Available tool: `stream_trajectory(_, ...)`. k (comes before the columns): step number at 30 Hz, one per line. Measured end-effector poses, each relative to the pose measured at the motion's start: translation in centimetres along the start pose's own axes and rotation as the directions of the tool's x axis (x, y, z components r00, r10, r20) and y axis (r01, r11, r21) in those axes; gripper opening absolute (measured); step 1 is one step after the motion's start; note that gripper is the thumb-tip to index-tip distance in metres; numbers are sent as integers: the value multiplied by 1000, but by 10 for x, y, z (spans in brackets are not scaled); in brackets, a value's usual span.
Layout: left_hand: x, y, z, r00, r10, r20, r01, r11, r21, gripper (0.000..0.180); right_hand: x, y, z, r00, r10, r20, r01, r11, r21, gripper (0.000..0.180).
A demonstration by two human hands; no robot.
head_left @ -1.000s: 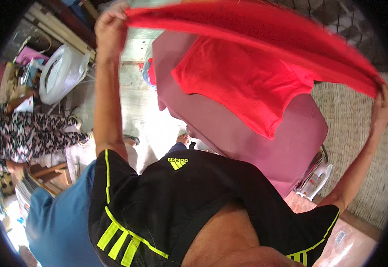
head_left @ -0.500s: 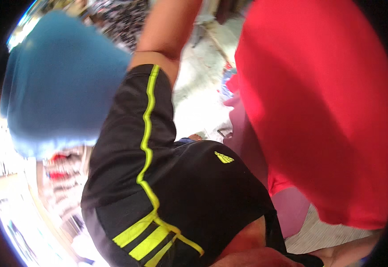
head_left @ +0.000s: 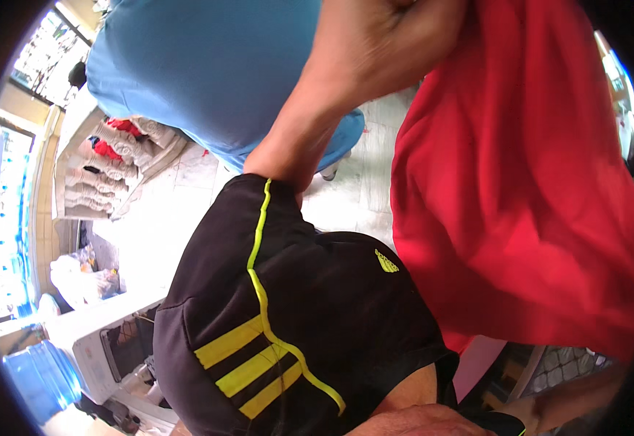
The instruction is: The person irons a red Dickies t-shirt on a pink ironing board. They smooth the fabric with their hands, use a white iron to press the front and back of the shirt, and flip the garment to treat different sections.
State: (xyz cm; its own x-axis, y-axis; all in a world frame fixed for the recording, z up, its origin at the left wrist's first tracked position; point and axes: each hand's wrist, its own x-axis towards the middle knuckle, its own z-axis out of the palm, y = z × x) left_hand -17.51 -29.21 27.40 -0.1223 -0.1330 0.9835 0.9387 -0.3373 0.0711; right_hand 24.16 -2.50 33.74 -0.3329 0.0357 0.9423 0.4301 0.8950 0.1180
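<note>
My left hand (head_left: 397,43) is raised at the top centre with its fingers curled closed, partly cut off by the upper edge. Right against it hangs a large red cloth (head_left: 513,189), which falls in folds down the right side. The hand appears to grip the cloth's upper part, though the fingertips are out of sight. Behind my left wrist spreads a large blue cloth (head_left: 200,65); whether it hangs or is worn cannot be told. At the lower right my right forearm (head_left: 578,400) reaches out past the red cloth, and its hand does not show.
A pale stone balustrade (head_left: 99,182) with red cloths on it stands at the left. Below it are plastic bags (head_left: 84,280), a white appliance-like box (head_left: 106,349) and a blue water jug (head_left: 41,378). Light floor tiles (head_left: 382,167) show between the cloths.
My left hand has come down into view beside the red cloth, which now hangs in deeper folds. The blue cloth has shifted from the left toward the top centre as the view turned.
</note>
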Motion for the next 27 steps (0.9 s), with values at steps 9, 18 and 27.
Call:
stream_trajectory(9,-48,53,-69,909,-410,69,413,910,-28,39,-47,-3,41,986,146,-79,-132,979,157,27)
stream_trajectory(18,-58,69,-72,845,-532,56,534,845,-15,34,-164,7,59,868,491,-77,-421,808,412,29)
stream_trajectory(27,-68,57,-69,911,-412,23,412,906,-100,41,-282,-58,75,493,765,414,-865,379,330,29)
